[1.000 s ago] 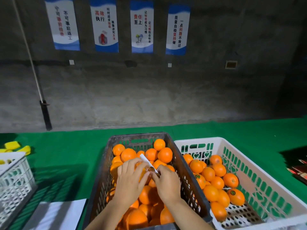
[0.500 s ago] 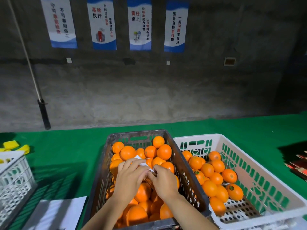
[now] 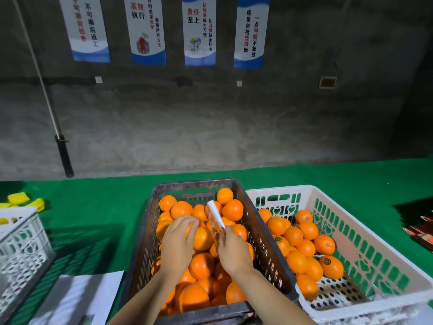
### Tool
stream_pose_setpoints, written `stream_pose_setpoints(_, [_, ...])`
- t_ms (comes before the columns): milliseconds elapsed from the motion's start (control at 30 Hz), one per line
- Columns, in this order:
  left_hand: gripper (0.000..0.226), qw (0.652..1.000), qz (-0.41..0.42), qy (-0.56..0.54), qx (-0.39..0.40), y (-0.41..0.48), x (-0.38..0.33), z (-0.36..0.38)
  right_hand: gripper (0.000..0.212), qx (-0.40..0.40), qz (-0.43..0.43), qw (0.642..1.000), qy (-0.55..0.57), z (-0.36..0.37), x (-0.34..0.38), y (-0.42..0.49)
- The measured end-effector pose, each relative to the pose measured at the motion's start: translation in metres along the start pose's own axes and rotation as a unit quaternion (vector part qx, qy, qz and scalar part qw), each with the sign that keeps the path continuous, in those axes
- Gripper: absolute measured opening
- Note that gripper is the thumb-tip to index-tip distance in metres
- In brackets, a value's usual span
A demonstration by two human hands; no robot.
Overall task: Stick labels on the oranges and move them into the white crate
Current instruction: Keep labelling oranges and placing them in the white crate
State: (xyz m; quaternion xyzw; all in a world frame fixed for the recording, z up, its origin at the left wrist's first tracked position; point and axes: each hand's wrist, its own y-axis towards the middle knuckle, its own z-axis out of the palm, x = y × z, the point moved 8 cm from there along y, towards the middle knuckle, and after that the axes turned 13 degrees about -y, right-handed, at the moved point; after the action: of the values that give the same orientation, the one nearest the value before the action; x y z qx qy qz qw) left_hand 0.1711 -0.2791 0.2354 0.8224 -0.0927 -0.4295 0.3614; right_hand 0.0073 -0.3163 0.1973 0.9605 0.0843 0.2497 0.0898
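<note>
White backing caught at its lower end between thumb and fingers of right hand (image 3: 232,252), label strip (image 3: 216,219) slanting up toward 12 o'clock. At 9 o'clock of the strip, left hand (image 3: 177,245), fingertips curled and bunched together just beside an orange (image 3: 202,238); contents of that pinch, cannot tell. Below both hands, dark crate (image 3: 140,242), heaped with fruit. At 3 o'clock, hard against its side, white crate (image 3: 365,231), labelled oranges (image 3: 330,266) on its floor. Underneath, green cloth (image 3: 93,207); at 7 o'clock, white paper (image 3: 77,299).
</note>
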Motion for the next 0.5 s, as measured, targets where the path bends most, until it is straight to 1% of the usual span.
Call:
stream_pose_setpoints(33, [0.012, 0.999, -0.046, -0.023, -0.004, -0.001, 0.006, -0.002, 0.017, -0.022, 0.016, 1.000, -0.015, -0.004, -0.003, 0.000])
stream_pose_setpoints(67, [0.011, 0.995, -0.093, -0.043, 0.011, -0.002, 0.014, 0.001, 0.017, -0.045, 0.029, 0.998, -0.025, -0.009, -0.004, -0.001])
stream_pose_setpoints(133, [0.013, 0.977, -0.183, -0.057, 0.090, -0.010, 0.032, 0.019, 0.016, -0.082, 0.050, 0.995, -0.031, -0.017, -0.007, -0.004])
stream_pose_setpoints(200, [0.016, 0.942, -0.276, -0.058, 0.182, -0.024, 0.048, 0.039, 0.017, -0.092, 0.063, 0.993, -0.030, -0.019, -0.010, -0.004])
stream_pose_setpoints(233, [0.017, 0.925, -0.306, -0.049, 0.217, -0.030, 0.055, 0.046, 0.018, -0.088, 0.065, 0.994, -0.030, -0.018, -0.011, -0.004])
stream_pose_setpoints(300, [0.018, 0.912, -0.325, -0.011, 0.252, -0.037, 0.065, 0.049, 0.018, -0.077, 0.064, 0.994, -0.032, -0.015, -0.011, -0.004])
stream_pose_setpoints(367, [0.018, 0.910, -0.332, 0.006, 0.248, -0.039, 0.073, 0.046, 0.017, -0.073, 0.062, 0.995, -0.031, -0.013, -0.011, -0.004])
stream_pose_setpoints(500, [0.012, 0.905, -0.360, -0.006, 0.227, -0.042, 0.084, 0.044, 0.016, -0.069, 0.057, 0.996, -0.031, -0.013, -0.010, -0.003])
